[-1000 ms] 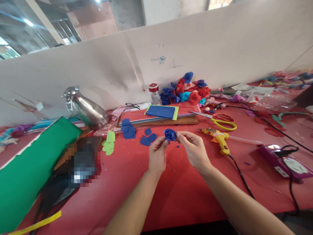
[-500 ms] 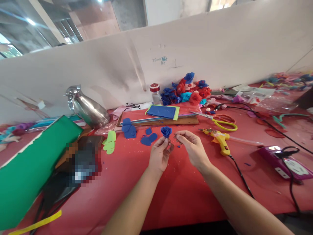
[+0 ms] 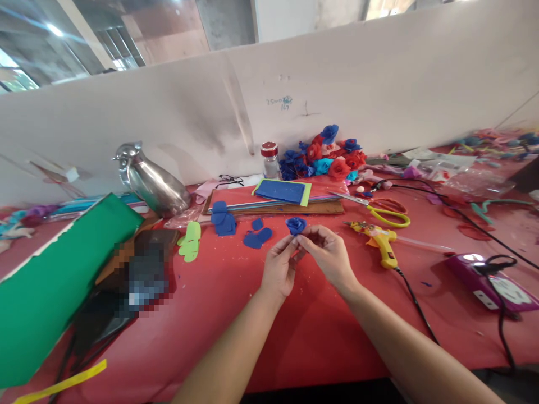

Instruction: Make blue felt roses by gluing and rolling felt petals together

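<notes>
A small blue paper rose (image 3: 295, 225) is held upright over the red table, its base pinched between the fingertips of my left hand (image 3: 279, 264). From the other side, my right hand (image 3: 327, 252) also closes its thumb and fingers on the flower's base. The fingers hide the underside of the rose. Just left of my hands lie loose blue petals (image 3: 257, 238), with more blue petal pieces (image 3: 223, 219) farther left. Green petal pieces (image 3: 190, 242) are beside those.
Scissors (image 3: 387, 212) and a yellow glue gun (image 3: 382, 247) lie to the right, near a purple power strip (image 3: 492, 280) with cords. Behind are stacked sheets (image 3: 236, 203), a lidded jar (image 3: 270, 160) and a pile of paper flowers (image 3: 324, 157). A metal jug (image 3: 155, 185) stands left.
My right hand has moved left from beside the flower and now grips its base along with my left hand. The blue rose has shifted slightly right.
</notes>
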Tool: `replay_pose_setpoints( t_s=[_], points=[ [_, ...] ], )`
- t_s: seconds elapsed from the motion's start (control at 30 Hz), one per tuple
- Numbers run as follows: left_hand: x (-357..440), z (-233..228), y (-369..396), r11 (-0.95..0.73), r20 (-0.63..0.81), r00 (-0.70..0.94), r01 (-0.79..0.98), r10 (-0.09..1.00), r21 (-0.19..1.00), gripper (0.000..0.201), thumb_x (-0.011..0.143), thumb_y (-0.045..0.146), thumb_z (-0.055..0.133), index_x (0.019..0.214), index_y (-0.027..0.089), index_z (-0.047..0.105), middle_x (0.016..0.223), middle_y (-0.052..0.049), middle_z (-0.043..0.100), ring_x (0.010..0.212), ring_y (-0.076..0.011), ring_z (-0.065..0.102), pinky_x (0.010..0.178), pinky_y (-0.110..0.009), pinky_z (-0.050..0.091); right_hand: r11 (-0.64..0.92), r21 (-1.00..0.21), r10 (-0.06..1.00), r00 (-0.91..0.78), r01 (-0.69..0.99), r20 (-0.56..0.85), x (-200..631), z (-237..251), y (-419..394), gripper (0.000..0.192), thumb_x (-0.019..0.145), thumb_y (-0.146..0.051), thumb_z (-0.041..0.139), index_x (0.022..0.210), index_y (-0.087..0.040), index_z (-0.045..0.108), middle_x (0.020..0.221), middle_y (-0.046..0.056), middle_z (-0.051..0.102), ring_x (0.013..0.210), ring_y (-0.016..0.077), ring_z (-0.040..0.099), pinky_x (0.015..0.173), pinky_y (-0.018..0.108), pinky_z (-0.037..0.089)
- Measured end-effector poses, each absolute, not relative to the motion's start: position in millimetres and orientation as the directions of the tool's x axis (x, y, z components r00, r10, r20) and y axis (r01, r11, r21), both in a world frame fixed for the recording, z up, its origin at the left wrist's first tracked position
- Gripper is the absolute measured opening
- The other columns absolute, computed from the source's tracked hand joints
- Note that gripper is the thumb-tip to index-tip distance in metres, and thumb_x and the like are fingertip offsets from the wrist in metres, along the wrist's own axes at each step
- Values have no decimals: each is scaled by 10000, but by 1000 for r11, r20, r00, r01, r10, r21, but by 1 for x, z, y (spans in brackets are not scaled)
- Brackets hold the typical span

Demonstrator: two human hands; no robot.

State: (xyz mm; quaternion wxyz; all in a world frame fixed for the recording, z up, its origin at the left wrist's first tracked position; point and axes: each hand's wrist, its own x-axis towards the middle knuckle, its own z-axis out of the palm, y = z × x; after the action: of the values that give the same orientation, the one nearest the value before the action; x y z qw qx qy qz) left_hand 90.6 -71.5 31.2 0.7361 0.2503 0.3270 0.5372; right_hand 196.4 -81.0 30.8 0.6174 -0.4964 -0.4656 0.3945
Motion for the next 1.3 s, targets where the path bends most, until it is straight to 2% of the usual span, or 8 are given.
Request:
replay_pose_setpoints(
  t_s=[0.2, 0.4, 0.63, 0.77, 0.9, 1.03, 1.2, 1.3],
  points=[
    [93, 34, -75, 243, -190, 152, -594, 970, 767, 279, 552, 328, 843, 769, 184, 744, 846, -46, 745, 880, -183, 670, 847, -311, 478, 217, -975, 934, 278, 51, 223, 193, 35, -84, 141, 727, -329, 670, 765, -199, 633, 718, 12, 644, 663, 147, 564, 664, 295, 463],
    [96, 32, -75, 218, -151, 161, -588, 975, 779, 296, 559, 355, 835, 789, 190, 748, 858, -53, 748, 937, -218, 671, 888, -353, 465, 211, -975, 931, 288, 76, 224, 193, 34, -83, 162, 725, -350, 677, 772, -201, 637, 726, 17, 658, 667, 151, 570, 660, 295, 455],
    [92, 27, -71, 183, -115, 152, -584, 982, 791, 235, 571, 299, 820, 777, 206, 756, 827, -42, 748, 918, -198, 661, 921, -346, 430, 220, -970, 925, 293, 107, 242, 193, 32, -85, 135, 717, -339, 688, 753, -209, 674, 761, 28, 680, 682, 163, 575, 683, 311, 454],
    [90, 26, -69, 93, -81, 45, -548, 996, 831, 134, 570, 253, 799, 685, 210, 747, 808, -20, 730, 894, -186, 632, 927, -348, 420, 243, -962, 912, 310, 122, 270, 192, 30, -87, 113, 723, -326, 690, 751, -218, 673, 786, 33, 684, 720, 174, 565, 692, 314, 444],
    [89, 27, -71, -28, 19, -26, -438, 999, 899, 80, 633, 247, 753, 705, 216, 756, 846, -14, 692, 870, -163, 603, 868, -317, 440, 239, -968, 916, 313, 72, 250, 191, 31, -87, 138, 731, -350, 690, 746, -215, 662, 753, 24, 678, 717, 170, 572, 716, 319, 443],
    [87, 29, -73, -71, 79, 9, -345, 997, 936, 72, 672, 249, 729, 724, 205, 754, 845, -10, 657, 820, -137, 583, 794, -272, 448, 185, -982, 932, 322, -27, 167, 190, 30, -86, 186, 715, -378, 705, 761, -201, 671, 753, 25, 690, 715, 167, 591, 720, 318, 447],
    [85, 32, -73, -5, 15, 25, -350, 1000, 937, 193, 657, 270, 745, 836, 199, 767, 916, -35, 711, 851, -155, 611, 822, -284, 458, 139, -969, 952, 298, -202, 75, 192, 30, -83, 234, 686, -404, 728, 785, -195, 694, 799, 34, 719, 755, 170, 617, 729, 305, 466],
    [84, 34, -71, 53, -49, 21, -379, 999, 924, 231, 635, 306, 768, 827, 178, 772, 874, -53, 738, 801, -154, 620, 822, -299, 465, 138, -956, 955, 289, -258, 60, 191, 30, -82, 228, 680, -402, 737, 778, -199, 699, 804, 32, 727, 756, 163, 622, 736, 297, 471]
  ],
)
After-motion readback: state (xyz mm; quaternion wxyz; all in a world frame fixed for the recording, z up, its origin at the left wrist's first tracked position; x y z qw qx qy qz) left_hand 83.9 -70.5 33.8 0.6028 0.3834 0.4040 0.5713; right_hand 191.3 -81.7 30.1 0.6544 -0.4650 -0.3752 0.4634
